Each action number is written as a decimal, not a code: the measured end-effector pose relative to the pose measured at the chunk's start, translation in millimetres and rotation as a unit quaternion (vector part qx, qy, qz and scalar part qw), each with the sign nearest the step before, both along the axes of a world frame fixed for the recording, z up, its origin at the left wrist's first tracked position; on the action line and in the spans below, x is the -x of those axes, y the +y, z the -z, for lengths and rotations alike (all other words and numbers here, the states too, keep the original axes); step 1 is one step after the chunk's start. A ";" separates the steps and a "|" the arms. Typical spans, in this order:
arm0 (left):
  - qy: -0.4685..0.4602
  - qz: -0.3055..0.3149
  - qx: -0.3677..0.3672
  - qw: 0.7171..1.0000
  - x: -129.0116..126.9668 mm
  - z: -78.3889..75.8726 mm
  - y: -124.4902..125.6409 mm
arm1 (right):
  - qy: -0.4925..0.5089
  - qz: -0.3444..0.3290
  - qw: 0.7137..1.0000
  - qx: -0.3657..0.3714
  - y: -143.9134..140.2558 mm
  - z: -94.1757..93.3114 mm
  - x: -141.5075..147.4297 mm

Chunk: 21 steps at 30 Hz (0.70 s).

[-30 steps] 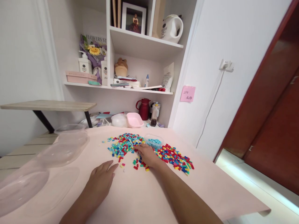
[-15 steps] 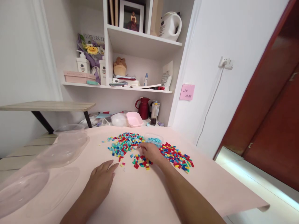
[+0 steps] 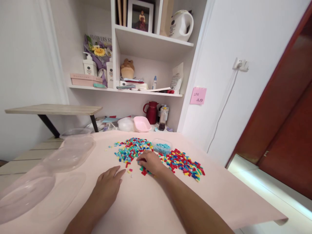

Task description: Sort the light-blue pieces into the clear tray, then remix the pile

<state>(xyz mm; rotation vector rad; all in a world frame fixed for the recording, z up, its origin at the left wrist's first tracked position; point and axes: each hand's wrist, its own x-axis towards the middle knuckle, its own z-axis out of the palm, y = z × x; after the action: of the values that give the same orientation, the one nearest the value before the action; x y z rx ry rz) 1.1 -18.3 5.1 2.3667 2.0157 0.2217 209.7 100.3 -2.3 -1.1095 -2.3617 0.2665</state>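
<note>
Left hand (image 3: 107,185) lies flat, open on matte pink table (image 3: 146,208); right hand (image 3: 149,162) cups small plastic bricks (image 3: 143,170).

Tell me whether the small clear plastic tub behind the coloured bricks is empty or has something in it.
Not empty. The small clear plastic tub holds light blue pieces, visible through its open top.

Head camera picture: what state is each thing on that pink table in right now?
left hand: flat on the table, palm down, holding nothing.
right hand: fingers curled over loose bricks; whether it pinches one is hidden.
small clear tub: open, holding light blue pieces.
coloured bricks: spread loose, unsorted.
clear containers: lying open at the left, nothing inside.
</note>
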 end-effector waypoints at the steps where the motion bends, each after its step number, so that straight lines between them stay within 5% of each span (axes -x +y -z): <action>1: 0.002 -0.002 0.001 1.000 -0.1 0.0 0.7 | 0.005 -0.001 1.000 0.008 -0.1 -0.3 -0.9; 21: 0.004 -0.007 0.004 1.000 -0.6 -1.6 -0.4 | -0.013 0.046 0.998 0.049 -3.5 -6.4 -4.3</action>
<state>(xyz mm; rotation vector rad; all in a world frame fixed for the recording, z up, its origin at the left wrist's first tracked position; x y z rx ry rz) 1.7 -18.7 6.7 2.3541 2.0325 0.2062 214.0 96.8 4.2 -1.2718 -2.3342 0.3405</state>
